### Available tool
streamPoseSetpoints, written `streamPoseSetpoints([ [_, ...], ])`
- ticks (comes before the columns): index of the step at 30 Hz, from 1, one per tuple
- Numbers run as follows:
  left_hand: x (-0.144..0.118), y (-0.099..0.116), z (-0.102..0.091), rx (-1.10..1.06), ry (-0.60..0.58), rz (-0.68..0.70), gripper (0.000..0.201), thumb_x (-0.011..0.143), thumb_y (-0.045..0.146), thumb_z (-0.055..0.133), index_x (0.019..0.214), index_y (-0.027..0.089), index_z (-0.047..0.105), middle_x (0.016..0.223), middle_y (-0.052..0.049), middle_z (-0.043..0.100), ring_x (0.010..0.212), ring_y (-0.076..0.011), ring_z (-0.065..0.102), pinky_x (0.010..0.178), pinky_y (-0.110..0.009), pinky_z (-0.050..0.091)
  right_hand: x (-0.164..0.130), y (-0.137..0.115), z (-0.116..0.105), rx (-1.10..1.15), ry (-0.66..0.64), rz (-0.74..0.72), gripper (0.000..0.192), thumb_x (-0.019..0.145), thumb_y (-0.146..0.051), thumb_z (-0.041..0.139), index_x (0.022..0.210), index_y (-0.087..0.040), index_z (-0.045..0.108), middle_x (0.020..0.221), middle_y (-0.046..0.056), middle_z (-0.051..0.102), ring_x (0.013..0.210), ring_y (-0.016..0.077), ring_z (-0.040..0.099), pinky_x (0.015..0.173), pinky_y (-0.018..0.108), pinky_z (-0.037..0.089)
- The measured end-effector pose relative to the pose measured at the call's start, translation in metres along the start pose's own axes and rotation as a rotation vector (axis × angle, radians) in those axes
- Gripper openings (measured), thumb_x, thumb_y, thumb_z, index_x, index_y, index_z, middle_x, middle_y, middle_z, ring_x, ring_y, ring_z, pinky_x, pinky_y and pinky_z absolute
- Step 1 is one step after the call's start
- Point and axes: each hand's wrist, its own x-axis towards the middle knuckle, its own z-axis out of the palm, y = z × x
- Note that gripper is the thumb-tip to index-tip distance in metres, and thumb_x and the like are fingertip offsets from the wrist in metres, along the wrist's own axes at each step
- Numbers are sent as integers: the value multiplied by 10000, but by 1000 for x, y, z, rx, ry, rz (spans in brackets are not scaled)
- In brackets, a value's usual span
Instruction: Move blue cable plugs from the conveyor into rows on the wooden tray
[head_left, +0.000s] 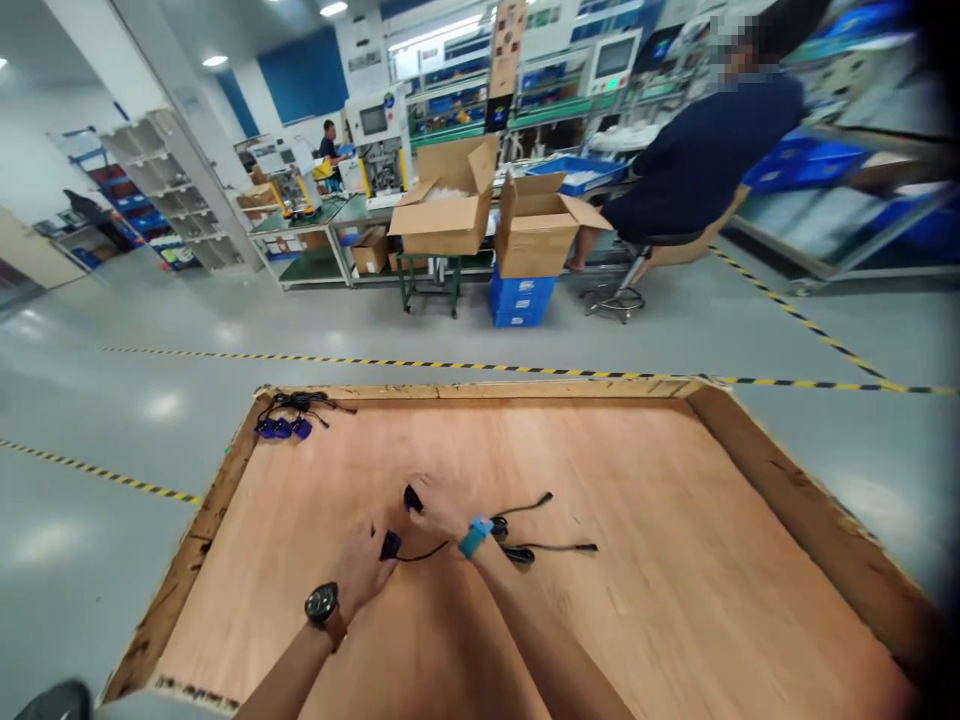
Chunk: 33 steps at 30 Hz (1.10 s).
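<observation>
Cable [420, 552] btwn both hands [397, 540]

The 1 head view looks forward and down from the near edge of the wooden counter [675, 600], facing its far edge and the factory floor [375, 330] beyond.

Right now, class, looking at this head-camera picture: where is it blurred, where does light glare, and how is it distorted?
Head view: the left hand and right hand are motion-smeared, as are the black cables; ceiling lights glare off the grey floor; the wooden tray splays wide and the right edge darkens, showing lens distortion; the seated person is soft.
</observation>
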Motion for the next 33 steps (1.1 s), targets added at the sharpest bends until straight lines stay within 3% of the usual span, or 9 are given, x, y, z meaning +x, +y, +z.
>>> streamPoseSetpoints([
  [5, -27, -25, 33, 38, 69, -87, 389, 880, 360, 557, 1187, 126, 605, 1129, -153, 631, 1058, -330, 576, 907, -466, 471, 28, -43, 51, -89, -180, -261, 477, 798, -173, 596, 1275, -149, 585, 1210, 119, 661, 1073, 275, 585, 934, 411, 488],
  [8, -30, -34, 44, 42, 166, -18, 584, 883, 468, 576, 1324, 88, 535, 1312, -216, 582, 1208, -362, 534, 1002, -500, 443, 17, -39, 51, -68, -136, -235, 561, 844, -223, 610, 1389, -147, 501, 1330, 139, 600, 1161, 288, 543, 985, 448, 474],
  [11, -26, -45, 40, 9, 245, 157, 889, 859, 596, 573, 1540, 111, 268, 1578, -229, 329, 1464, -375, 291, 1155, -543, 310, -17, -10, 26, -74, -20, -83, 562, 893, -309, 588, 1415, -129, 484, 1391, 158, 549, 1257, 291, 481, 1075, 468, 421],
  [14, -11, -56, 27, -16, 162, 398, 984, 848, 631, 562, 1592, 195, 89, 1657, -174, 146, 1536, -369, 87, 1212, -601, 166, -65, 28, 3, -179, -40, 46, 672, 858, -386, 645, 1442, -104, 466, 1419, 186, 522, 1330, 345, 422, 1110, 530, 385],
  [18, 18, -67, 15, -53, 8, 742, 907, 828, 631, 569, 1569, 232, 230, 1637, -167, 229, 1520, -389, 156, 1200, -651, 144, -117, 75, 10, -372, -114, -19, 690, 849, -286, 655, 1490, -173, 426, 1447, 171, 508, 1347, 359, 430, 1104, 561, 396],
  [21, 37, -70, 16, -72, -18, 811, 834, 823, 591, 589, 1516, 192, 357, 1542, -193, 411, 1488, -380, 260, 1205, -639, 156, -121, 102, 29, -467, -88, -46, 540, 923, -257, 561, 1453, -199, 477, 1245, 153, 632, 1135, 323, 578, 981, 525, 501],
  [25, 59, -75, 27, -92, 81, 586, 749, 881, 532, 547, 1514, 186, 347, 1501, -195, 444, 1481, -371, 265, 1207, -618, 190, -54, 111, 40, -426, 27, 104, 427, 966, -304, 485, 1346, -120, 556, 1152, 184, 624, 1075, 330, 579, 953, 517, 512],
  [29, 94, -97, 41, -100, 301, 145, 666, 878, 348, 577, 1496, 192, 387, 1488, -206, 446, 1447, -385, 316, 1162, -641, 260, 80, 73, 35, -140, 71, 137, 429, 997, -281, 412, 1388, -118, 480, 1174, 158, 584, 1074, 263, 559, 968, 432, 501],
  [33, 144, -131, 43, -114, 515, -86, 604, 939, 335, 482, 1475, 66, 404, 1497, -253, 436, 1427, -369, 349, 1158, -626, 263, 223, 14, 47, -54, 66, -29, 438, 987, -257, 448, 1399, -118, 497, 1232, 159, 566, 1164, 253, 511, 1050, 418, 442],
])
